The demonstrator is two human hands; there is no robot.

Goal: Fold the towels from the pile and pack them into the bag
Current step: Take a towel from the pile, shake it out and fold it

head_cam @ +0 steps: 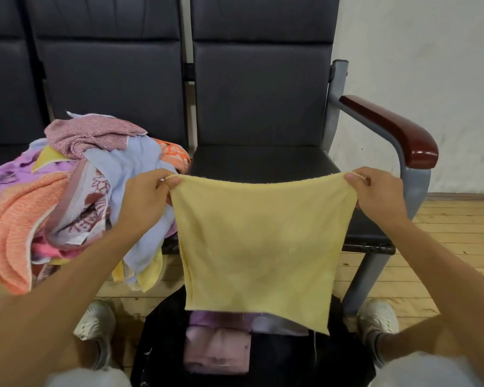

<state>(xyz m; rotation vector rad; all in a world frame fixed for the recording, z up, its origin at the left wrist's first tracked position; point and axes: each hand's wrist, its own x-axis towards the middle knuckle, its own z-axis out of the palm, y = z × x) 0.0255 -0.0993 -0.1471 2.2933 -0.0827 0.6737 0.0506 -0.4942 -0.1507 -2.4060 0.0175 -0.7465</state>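
- Left hand (148, 195) pinches one top corner of the yellow towel (260, 247); my right hand (375, 191) pinches the other, so the cloth hangs spread out between them.
- It hangs in front of the dark seat (263, 160), its lower edge over the black bag (277, 356) on the floor between my feet.
- Folded purple and pink towels (215, 350) already lie in the bag.
- I judge the towel light, thin and limp; it should drape and not slip, so the corners are the place to hold.
- Unfolded pile (76, 191) waits on the seat to my left.
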